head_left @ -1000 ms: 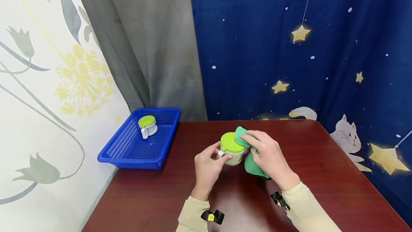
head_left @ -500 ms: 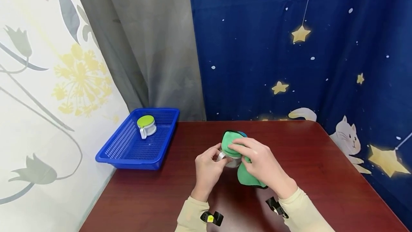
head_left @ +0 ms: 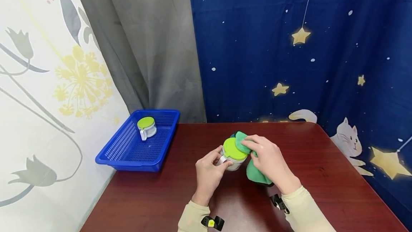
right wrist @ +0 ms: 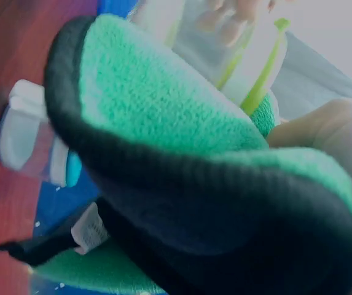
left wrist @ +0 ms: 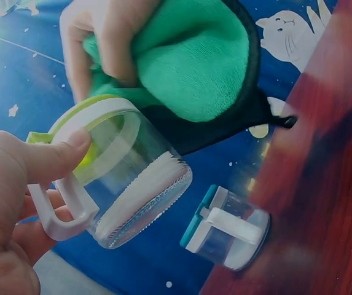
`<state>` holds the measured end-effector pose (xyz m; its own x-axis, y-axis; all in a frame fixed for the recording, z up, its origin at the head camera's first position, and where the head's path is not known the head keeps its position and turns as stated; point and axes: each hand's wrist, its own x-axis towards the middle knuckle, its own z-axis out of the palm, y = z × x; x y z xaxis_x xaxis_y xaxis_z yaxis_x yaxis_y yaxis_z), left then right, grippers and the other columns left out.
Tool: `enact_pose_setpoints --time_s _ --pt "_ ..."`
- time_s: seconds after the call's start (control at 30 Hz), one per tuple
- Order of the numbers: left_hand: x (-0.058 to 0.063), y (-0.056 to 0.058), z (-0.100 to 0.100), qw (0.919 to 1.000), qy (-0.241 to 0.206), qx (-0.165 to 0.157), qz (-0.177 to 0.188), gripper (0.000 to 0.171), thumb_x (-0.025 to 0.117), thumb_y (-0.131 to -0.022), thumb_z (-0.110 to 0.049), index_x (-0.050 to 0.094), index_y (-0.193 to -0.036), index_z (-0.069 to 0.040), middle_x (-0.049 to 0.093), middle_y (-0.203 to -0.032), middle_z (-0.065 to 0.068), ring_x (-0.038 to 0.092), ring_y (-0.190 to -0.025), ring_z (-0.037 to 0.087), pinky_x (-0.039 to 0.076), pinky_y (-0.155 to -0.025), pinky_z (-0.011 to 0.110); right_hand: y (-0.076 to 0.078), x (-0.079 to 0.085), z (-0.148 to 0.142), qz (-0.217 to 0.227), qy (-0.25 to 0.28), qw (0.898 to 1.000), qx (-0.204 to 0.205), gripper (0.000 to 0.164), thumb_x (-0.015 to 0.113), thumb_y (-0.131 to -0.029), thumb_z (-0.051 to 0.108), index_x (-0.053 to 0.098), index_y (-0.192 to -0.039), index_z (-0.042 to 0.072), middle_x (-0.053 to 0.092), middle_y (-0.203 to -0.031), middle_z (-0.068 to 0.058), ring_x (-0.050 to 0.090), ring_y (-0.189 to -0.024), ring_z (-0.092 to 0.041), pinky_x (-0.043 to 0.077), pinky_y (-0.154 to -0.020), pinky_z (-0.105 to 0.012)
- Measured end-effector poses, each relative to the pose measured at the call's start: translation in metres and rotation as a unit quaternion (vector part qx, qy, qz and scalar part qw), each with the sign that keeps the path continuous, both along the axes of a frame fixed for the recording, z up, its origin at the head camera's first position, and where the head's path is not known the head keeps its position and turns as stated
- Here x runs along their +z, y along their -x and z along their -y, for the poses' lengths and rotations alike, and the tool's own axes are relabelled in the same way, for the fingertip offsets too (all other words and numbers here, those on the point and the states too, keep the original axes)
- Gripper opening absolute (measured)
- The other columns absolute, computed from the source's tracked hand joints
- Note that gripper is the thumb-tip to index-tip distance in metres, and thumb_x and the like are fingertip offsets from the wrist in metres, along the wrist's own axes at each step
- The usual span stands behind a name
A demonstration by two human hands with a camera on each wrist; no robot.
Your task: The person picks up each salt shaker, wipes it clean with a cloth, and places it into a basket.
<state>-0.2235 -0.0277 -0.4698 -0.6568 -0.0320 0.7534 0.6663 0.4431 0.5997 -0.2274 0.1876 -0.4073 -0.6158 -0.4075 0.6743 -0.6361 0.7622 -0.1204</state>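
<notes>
My left hand (head_left: 207, 174) grips the white handle of a clear seasoning jar (head_left: 234, 149) with a lime-green lid. In the left wrist view this jar (left wrist: 145, 184) is tilted, with white contents settled at its bottom. My right hand (head_left: 268, 156) pinches a green cleaning cloth (head_left: 257, 172) with black edging, a fold of it lying against the right side of the lid. The lower part of the cloth hangs beside the jar. In the right wrist view the cloth (right wrist: 163, 92) fills most of the picture and hides much of the jar.
A second jar with a teal lid (left wrist: 228, 227) stands on the table behind the held one, mostly hidden in the head view. To the left, a blue plastic basket (head_left: 135, 167) holds another green-lidded jar (head_left: 147, 127). Curtains hang behind the dark red table (head_left: 322, 174).
The cloth passed left across the lid, covering it half a second ago, then came back to its right side. The held jar has shifted slightly right and toward me.
</notes>
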Motion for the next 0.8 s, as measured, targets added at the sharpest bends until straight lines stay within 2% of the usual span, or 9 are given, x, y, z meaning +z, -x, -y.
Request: enact_pose_setpoints --time_s 0.17,0.4,0.6,0.7,0.8 --pt "0.000 -0.002 0.001 0.9999 -0.005 -0.006 0.009 0.029 0.092 -0.072 -0.025 0.065 -0.074 -0.015 0.070 -0.122 0.002 0.067 -0.110 0.016 0.058 -0.070 0.023 0.007 -0.006 -0.005 0.015 0.015 1.000 -0.016 0.048 0.076 -0.076 -0.009 0.075 -0.118 0.014 0.067 -0.120 -0.003 0.064 -0.108 -0.024 0.058 -0.078 -0.042" --pt "0.001 -0.001 0.000 0.9998 -0.011 -0.009 0.011 0.029 0.092 -0.072 -0.025 0.065 -0.074 -0.014 0.071 -0.122 0.003 0.067 -0.111 0.015 0.057 -0.075 0.024 0.007 -0.007 -0.005 0.002 0.031 1.000 0.000 0.049 0.075 -0.076 -0.010 0.074 -0.118 0.014 0.067 -0.120 -0.003 0.064 -0.108 -0.022 0.058 -0.079 -0.041" --pt "0.001 0.001 0.001 1.0000 -0.001 -0.007 -0.005 0.029 0.092 -0.072 -0.026 0.065 -0.073 -0.014 0.071 -0.121 0.003 0.068 -0.108 0.015 0.057 -0.070 0.021 0.001 -0.004 0.005 -0.020 0.015 0.999 0.022 0.052 0.078 -0.073 -0.010 0.073 -0.119 0.013 0.066 -0.121 -0.005 0.064 -0.110 -0.022 0.058 -0.080 -0.040" --pt "0.000 0.001 0.002 0.9999 0.007 -0.001 -0.009 0.029 0.093 -0.071 -0.025 0.065 -0.073 -0.015 0.071 -0.120 0.003 0.070 -0.104 0.015 0.056 -0.066 0.019 -0.006 -0.001 0.013 -0.035 0.002 0.998 0.045 0.055 0.080 -0.070 -0.009 0.073 -0.120 0.013 0.067 -0.121 -0.006 0.064 -0.111 -0.023 0.058 -0.080 -0.039" --pt "0.001 0.001 0.002 0.9998 0.019 -0.002 -0.012 0.029 0.092 -0.072 -0.026 0.065 -0.073 -0.015 0.071 -0.121 0.002 0.071 -0.088 0.013 0.053 -0.060 0.017 -0.011 0.002 0.021 -0.047 -0.005 0.996 0.073 0.055 0.081 -0.070 -0.008 0.073 -0.120 0.014 0.067 -0.121 -0.006 0.064 -0.112 -0.023 0.058 -0.080 -0.038"
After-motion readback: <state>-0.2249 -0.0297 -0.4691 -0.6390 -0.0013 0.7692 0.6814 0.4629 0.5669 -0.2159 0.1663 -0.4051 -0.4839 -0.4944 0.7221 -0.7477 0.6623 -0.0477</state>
